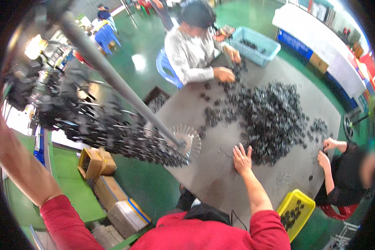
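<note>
My right hand lies on the grey table, palm down with its fingers spread. Its fingertips are at the near left edge of a big heap of small black parts. My left forearm reaches up along the left side, and the hand itself is cut off by the dark rim of the picture. Beside that arm stands a slanted grey pole. Rows of small black pieces hang along it, blurred toward the top. A round, spoked metal disc sits at the pole's lower end, over the table's left edge.
Across the table a person in a light shirt handles black parts next to a blue basket. Another person's hands work at the right edge. A yellow basket is near right; cardboard boxes stand at lower left.
</note>
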The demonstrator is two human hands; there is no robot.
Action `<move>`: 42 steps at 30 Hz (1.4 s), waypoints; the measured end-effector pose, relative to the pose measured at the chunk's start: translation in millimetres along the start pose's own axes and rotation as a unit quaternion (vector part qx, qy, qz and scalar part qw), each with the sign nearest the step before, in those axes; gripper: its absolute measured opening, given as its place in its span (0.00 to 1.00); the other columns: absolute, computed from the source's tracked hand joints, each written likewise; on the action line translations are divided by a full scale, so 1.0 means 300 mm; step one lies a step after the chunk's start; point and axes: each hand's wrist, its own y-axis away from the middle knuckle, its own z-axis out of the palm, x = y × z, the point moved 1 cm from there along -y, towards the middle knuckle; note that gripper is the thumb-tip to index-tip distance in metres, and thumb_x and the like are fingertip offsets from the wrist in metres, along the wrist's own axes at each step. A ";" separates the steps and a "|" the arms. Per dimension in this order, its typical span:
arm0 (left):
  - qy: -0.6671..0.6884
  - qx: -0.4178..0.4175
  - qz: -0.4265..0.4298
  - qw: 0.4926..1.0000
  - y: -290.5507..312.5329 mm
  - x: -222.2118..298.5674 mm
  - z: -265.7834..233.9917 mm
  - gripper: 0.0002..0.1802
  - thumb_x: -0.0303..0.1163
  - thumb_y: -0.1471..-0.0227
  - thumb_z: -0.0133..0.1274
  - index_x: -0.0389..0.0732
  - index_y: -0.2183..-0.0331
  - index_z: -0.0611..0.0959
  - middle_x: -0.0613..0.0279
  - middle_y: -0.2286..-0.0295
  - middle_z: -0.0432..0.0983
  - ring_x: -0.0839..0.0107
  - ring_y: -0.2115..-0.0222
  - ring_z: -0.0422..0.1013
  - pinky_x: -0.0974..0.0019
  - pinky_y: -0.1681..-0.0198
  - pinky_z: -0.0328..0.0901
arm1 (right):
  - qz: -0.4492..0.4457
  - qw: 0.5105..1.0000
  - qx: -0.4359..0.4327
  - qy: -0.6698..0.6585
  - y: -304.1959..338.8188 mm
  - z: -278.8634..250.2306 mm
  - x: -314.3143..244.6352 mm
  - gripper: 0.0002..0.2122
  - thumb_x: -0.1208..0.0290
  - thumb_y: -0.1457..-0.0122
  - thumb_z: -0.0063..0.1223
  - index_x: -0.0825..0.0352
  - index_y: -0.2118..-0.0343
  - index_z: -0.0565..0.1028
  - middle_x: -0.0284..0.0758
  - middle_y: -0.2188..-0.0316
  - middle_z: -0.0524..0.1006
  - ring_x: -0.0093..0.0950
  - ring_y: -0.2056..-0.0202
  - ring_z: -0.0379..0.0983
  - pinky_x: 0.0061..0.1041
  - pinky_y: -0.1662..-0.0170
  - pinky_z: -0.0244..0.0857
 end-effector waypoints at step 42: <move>-0.208 -0.035 0.361 0.908 0.140 0.160 0.065 0.26 0.42 0.47 0.52 0.39 0.49 0.74 0.37 0.52 0.67 0.45 0.53 0.69 0.55 0.49 0.65 | -0.023 0.727 0.310 -0.612 -0.437 -1.925 -0.570 0.15 0.66 0.39 0.52 0.72 0.55 0.76 0.30 0.67 0.79 0.15 0.70 0.73 0.13 0.70 0.65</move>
